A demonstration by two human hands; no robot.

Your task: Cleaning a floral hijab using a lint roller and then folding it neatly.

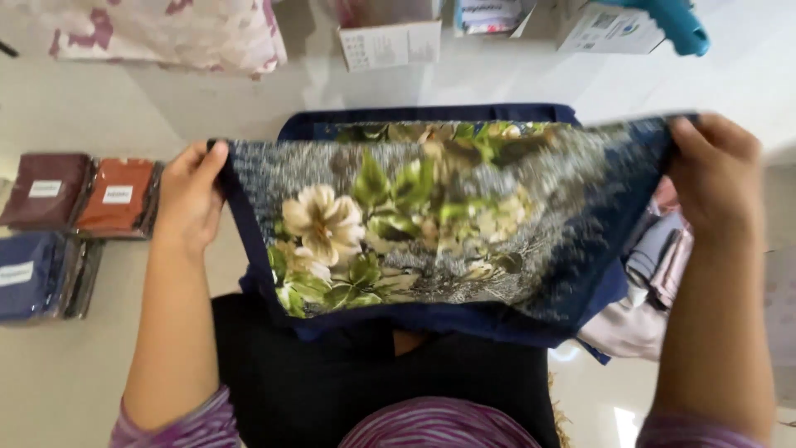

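A dark blue cloth [431, 216] printed with cream flowers and green leaves is stretched out in front of me, its navy border along the edges. My left hand [189, 197] grips its left corner. My right hand [715, 170] grips the right corner, a little higher. The cloth hangs folded between the two hands, above my dark lap. Both sleeves are striped purple.
On the left lie wrapped folded cloths: maroon [46, 191], orange-brown [118, 197] and navy [29, 275]. A pile of pale pink cloth [655, 282] sits at the right. At the back are a pink patterned fabric [166, 33], a white box [390, 43] and a teal object [676, 23].
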